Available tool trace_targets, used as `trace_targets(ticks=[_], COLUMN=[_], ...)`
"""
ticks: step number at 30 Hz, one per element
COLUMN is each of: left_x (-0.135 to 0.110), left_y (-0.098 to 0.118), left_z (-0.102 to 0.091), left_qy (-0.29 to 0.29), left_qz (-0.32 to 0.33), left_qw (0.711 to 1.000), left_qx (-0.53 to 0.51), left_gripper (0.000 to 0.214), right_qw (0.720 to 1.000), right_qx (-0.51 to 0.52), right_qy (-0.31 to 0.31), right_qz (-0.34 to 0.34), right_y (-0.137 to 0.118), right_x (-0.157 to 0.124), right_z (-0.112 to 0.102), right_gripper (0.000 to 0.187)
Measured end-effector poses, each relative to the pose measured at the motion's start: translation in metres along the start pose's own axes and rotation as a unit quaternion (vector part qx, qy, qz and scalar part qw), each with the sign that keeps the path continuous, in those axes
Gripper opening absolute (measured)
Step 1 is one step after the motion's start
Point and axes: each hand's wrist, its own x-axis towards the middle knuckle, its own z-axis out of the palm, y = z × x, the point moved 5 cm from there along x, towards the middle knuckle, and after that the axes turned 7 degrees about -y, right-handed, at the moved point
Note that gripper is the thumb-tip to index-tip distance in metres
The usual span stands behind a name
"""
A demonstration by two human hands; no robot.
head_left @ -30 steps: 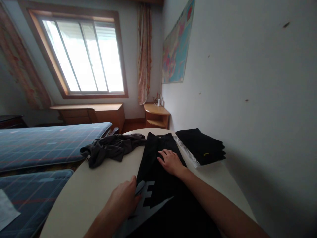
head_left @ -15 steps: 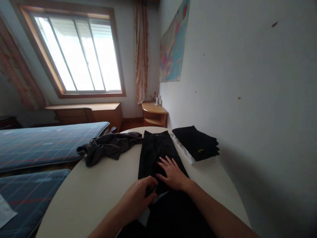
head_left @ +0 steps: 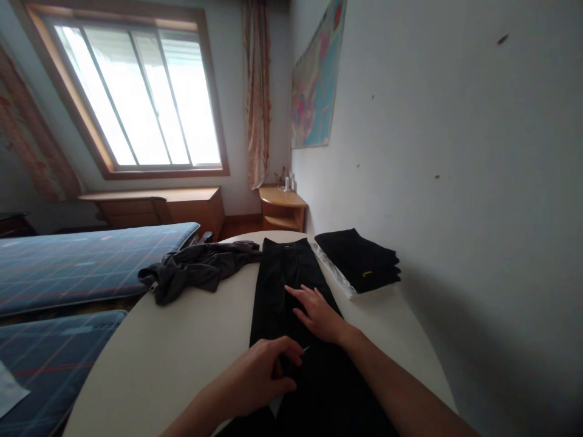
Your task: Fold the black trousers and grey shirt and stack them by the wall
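Note:
A pair of black trousers (head_left: 286, 270) lies lengthwise on the round pale table (head_left: 182, 346), waistband at the far end and legs running toward me. My right hand (head_left: 319, 312) rests on the trousers, fingers spread and palm down. Closer to me, my left hand (head_left: 268, 370) is over the left side of the legs, its fingers bent and its thumb apart from them. I see no cloth pinched between them, though the inner side of that hand is partly hidden. The near end of the trousers blends into dark clothing at the bottom edge.
Right of the trousers, folded black garments (head_left: 359, 261) are stacked on a white sheet-like layer (head_left: 334, 273). A crumpled dark grey garment (head_left: 195, 270) lies to the left. Plaid mattresses (head_left: 91, 267) flank the table's left side; a white wall (head_left: 455, 230) stands to the right.
My left hand has shifted slightly right and toward me, and the pale gap beside it has shrunk. The right hand's fingers have changed their spread, with the index reaching further left.

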Motion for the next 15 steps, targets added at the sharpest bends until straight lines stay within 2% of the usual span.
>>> trace_targets(ticks=[6,10,15], left_x=[0.004,0.008,0.007], left_y=[-0.003,-0.007,-0.003], left_z=[0.009,0.002,0.003], left_qy=[-0.064,-0.01,-0.029], left_qz=[0.051,0.106,0.159], left_qw=[0.996,0.991,0.974], left_qx=[-0.037,0.079,0.158], left_gripper=[0.032,0.043,0.046], right_qw=[0.999,1.0,0.999], right_qx=[0.018,0.018,0.019], right_qy=[-0.024,-0.018,-0.021], right_qz=[-0.018,-0.004,0.027], right_y=[-0.002,0.004,0.011], right_x=[0.005,0.015,0.036], right_z=[0.0,0.002,0.0], right_gripper=[0.052,0.055,0.058])
